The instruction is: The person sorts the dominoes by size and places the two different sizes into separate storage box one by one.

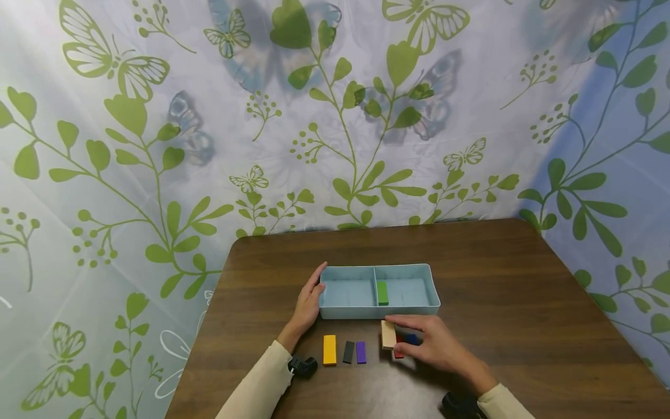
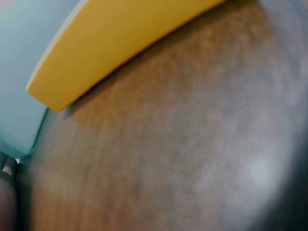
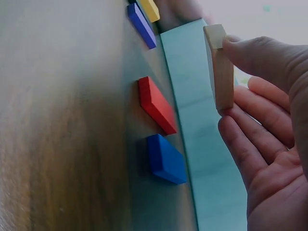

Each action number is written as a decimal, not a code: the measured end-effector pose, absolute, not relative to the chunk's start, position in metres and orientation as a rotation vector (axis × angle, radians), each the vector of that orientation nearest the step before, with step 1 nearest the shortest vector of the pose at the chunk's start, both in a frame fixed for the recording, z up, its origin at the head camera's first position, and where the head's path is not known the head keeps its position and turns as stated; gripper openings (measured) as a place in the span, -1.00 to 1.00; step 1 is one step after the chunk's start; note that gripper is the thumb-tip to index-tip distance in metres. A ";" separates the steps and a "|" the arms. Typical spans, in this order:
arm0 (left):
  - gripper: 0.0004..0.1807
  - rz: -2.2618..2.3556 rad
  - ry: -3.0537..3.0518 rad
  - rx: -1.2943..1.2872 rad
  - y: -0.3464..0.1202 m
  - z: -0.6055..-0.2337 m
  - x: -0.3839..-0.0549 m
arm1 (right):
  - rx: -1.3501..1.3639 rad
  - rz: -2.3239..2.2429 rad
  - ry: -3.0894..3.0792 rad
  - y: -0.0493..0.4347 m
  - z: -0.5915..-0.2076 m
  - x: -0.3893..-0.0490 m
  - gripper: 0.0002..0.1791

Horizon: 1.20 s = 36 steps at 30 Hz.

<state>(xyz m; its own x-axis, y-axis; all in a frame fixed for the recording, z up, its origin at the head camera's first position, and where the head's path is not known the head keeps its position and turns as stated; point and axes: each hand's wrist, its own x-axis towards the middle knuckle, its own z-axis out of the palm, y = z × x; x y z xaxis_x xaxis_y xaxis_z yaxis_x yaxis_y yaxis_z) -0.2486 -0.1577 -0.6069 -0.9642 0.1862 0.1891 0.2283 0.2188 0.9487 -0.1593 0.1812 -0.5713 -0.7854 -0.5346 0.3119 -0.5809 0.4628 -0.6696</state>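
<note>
My right hand (image 1: 437, 343) pinches a plain wooden block (image 3: 223, 72) between thumb and fingertips, just in front of the tray. Beneath that hand lie a red block (image 3: 156, 106) and a blue block (image 3: 166, 160), both partly covered in the head view. The light blue tray (image 1: 356, 313) has a divider and two compartments. Inside, a green block (image 1: 382, 293) stands against the divider in the right compartment. At the tray's left end, my left hand (image 1: 305, 305) rests along the wall with straight fingers, its thumb at the rim.
In front of the tray, left of the right hand, a yellow block (image 1: 329, 350), a dark block (image 1: 348, 352) and a purple block (image 1: 361, 352) lie in a row on the brown wooden table (image 1: 502, 279). A patterned cloth (image 1: 324, 116) hangs behind the table.
</note>
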 end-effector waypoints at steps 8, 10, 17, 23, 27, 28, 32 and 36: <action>-0.44 -1.907 -2.413 -0.427 -0.158 -0.608 -0.248 | 0.971 1.199 -2.669 0.188 -0.562 -0.160 -0.37; -0.44 -1.906 -2.409 -0.430 -0.158 -0.608 -0.248 | 0.967 1.183 -2.662 0.191 -0.561 -0.161 -0.37; -0.43 -1.895 -2.423 -0.419 -0.158 -0.608 -0.248 | 1.024 1.191 -2.573 0.198 -0.551 -0.164 -0.36; -0.43 -1.911 -2.429 -0.407 -0.158 -0.608 -0.248 | 1.046 1.205 -2.558 0.204 -0.539 -0.168 -0.37; -0.44 -1.930 -2.412 -0.423 -0.158 -0.608 -0.249 | 1.039 1.195 -2.552 0.209 -0.532 -0.174 -0.38; -0.44 -1.933 -2.409 -0.425 -0.158 -0.608 -0.249 | 1.032 1.189 -2.550 0.210 -0.530 -0.175 -0.37; -0.45 -1.922 -2.394 -0.440 -0.159 -0.609 -0.250 | 0.993 1.140 -2.563 0.215 -0.525 -0.181 -0.37; -0.45 -1.904 -2.422 -0.413 -0.159 -0.609 -0.249 | 0.961 1.085 -2.583 0.218 -0.521 -0.187 -0.35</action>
